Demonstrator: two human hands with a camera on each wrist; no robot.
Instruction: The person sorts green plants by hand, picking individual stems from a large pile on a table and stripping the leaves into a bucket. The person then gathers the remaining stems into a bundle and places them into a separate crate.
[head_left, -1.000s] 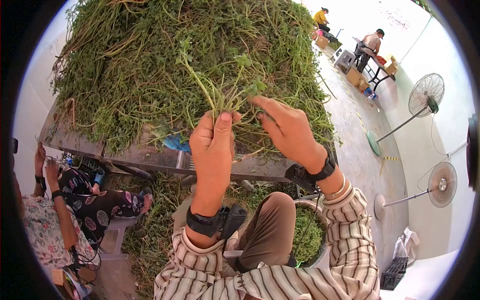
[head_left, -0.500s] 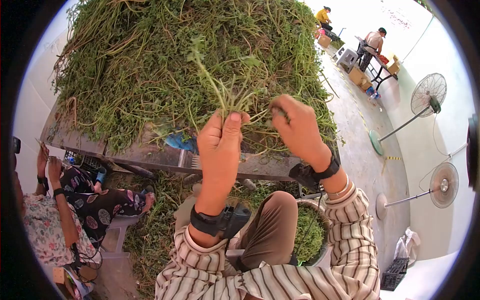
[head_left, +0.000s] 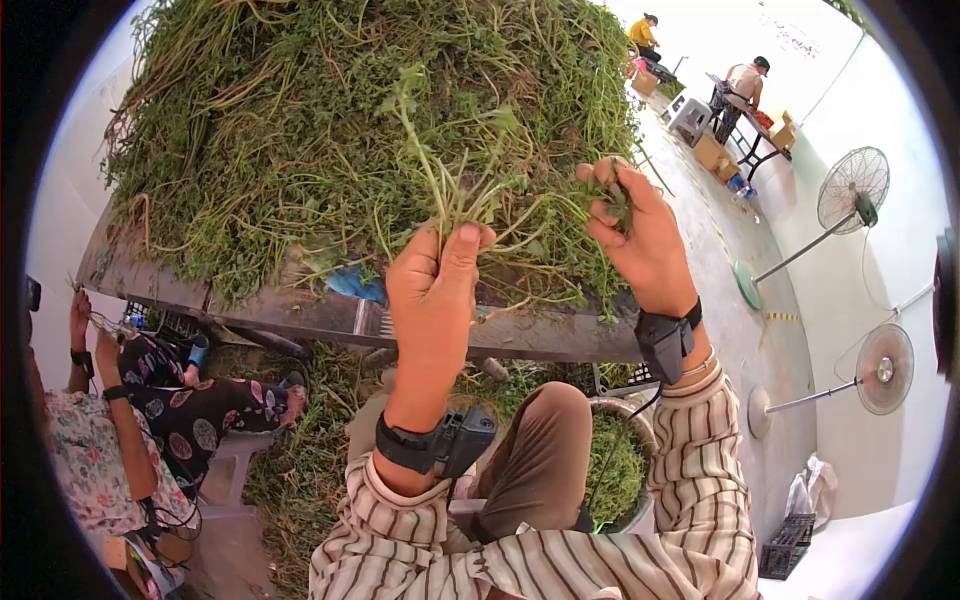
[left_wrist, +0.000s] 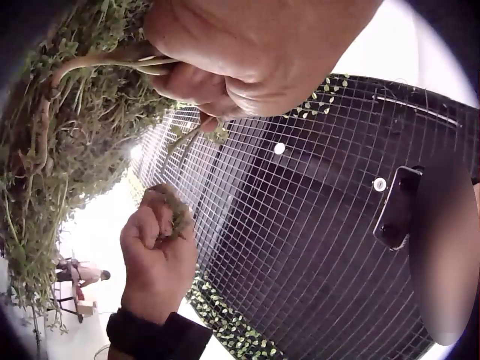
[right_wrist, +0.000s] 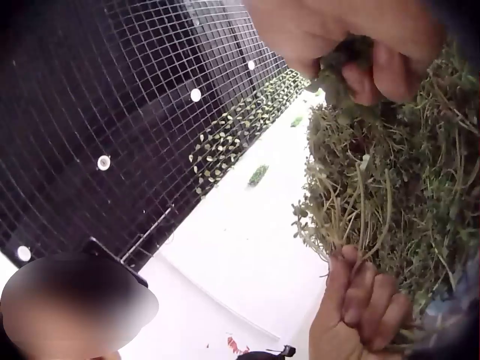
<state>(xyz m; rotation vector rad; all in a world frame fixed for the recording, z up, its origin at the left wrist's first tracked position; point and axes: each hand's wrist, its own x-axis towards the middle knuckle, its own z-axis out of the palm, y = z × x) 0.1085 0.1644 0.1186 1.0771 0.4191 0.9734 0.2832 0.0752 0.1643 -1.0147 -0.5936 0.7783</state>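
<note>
My left hand (head_left: 432,285) grips a sprig of leafy green stems (head_left: 426,165) at its base, thumb on top, the stems fanning upward. In the left wrist view a thick pale stem (left_wrist: 90,60) sticks out past that hand. Off to the right and apart from it, my right hand (head_left: 652,240) holds a small clump of green leaves (head_left: 617,205) in curled fingers. The right wrist view also shows the dark green leaves (right_wrist: 341,75) tucked against those fingers. Both hands are over the near side of a large heap of the same greens (head_left: 330,140).
The heap lies on a dark table (head_left: 550,340) with a blue scrap (head_left: 355,283) near its front edge. A tub of picked greens (head_left: 648,430) stands beside my knee. Stems litter the floor (head_left: 300,480). Another person (head_left: 120,420) sits at left; fans (head_left: 885,370) stand at right.
My right hand has moved right and up, away from the sprig, with the leaf clump in its fingers. The left hand has kept its grip, shifting only slightly.
</note>
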